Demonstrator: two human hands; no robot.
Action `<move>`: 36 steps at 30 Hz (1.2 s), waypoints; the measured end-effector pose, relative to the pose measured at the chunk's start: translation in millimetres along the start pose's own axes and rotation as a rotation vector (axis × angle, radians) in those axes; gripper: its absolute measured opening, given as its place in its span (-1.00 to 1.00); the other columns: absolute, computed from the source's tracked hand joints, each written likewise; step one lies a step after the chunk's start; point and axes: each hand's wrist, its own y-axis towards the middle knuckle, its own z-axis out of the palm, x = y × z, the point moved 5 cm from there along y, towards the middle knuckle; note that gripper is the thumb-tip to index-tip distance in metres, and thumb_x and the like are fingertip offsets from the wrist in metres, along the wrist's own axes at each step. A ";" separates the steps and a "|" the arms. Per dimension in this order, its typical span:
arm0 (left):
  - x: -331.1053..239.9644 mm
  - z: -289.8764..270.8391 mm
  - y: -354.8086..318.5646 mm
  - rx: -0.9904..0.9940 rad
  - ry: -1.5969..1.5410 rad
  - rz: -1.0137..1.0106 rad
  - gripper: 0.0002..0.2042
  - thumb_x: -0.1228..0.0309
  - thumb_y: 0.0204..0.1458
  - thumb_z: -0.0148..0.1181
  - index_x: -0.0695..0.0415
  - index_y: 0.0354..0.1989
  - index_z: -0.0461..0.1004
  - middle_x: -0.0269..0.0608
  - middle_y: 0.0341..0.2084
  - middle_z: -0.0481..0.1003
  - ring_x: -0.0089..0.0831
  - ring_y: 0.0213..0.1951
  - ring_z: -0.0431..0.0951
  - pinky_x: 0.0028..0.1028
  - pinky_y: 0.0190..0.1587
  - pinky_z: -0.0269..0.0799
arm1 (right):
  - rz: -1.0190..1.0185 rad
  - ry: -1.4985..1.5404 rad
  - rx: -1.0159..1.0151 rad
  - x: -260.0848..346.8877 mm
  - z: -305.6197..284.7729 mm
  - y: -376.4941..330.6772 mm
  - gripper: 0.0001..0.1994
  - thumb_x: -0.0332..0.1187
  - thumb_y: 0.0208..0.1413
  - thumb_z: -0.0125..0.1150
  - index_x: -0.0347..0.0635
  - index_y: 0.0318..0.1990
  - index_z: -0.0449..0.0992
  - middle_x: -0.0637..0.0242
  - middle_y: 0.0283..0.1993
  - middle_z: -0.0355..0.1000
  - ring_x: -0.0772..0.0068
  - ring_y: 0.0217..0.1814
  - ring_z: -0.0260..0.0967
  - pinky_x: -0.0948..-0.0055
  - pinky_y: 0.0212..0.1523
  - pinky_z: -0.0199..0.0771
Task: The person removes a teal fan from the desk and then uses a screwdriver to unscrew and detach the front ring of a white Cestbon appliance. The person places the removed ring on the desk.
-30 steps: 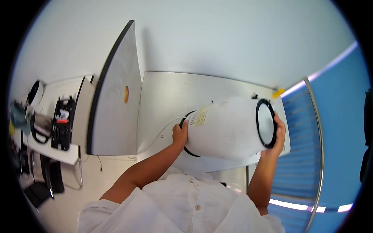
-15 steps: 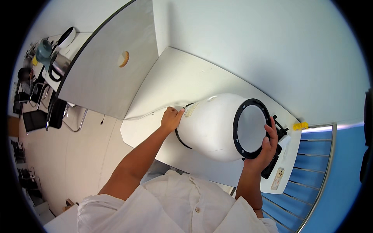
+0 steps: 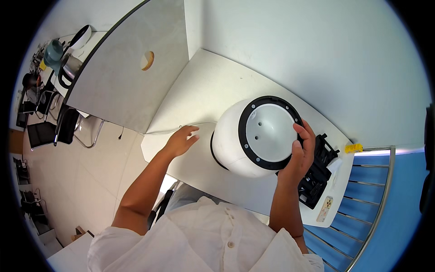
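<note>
Our right hand [image 3: 300,152] is clasping the white barrel-shaped appliance [image 3: 228,136] by its rim [image 3: 269,100], axis pointing toward two o'clock.
Our left hand [image 3: 181,141] is hovering empty, fingers spread, the appliance lying at its three o'clock.

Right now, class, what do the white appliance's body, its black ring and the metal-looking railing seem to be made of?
White body: smooth plastic or painted metal; its soft sheen leaves this open.
Black ring: probably plastic with a low sheen, being evenly dark, with shiny, likely metal screw heads.
Railing: likely polished metal, since its slim bars show bright highlights.
</note>
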 end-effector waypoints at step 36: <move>362.4 125.8 -249.3 0.673 0.579 -0.798 -0.48 0.02 -0.06 0.07 0.25 -0.11 0.48 0.12 -0.09 0.48 -0.06 -0.01 0.49 -0.22 0.01 0.41 | 1.467 -0.705 0.659 -337.2 -118.4 -393.7 -0.71 -0.13 -0.16 0.20 -0.21 -0.54 0.50 0.19 -0.60 0.40 0.12 -0.49 0.38 0.27 -0.40 0.36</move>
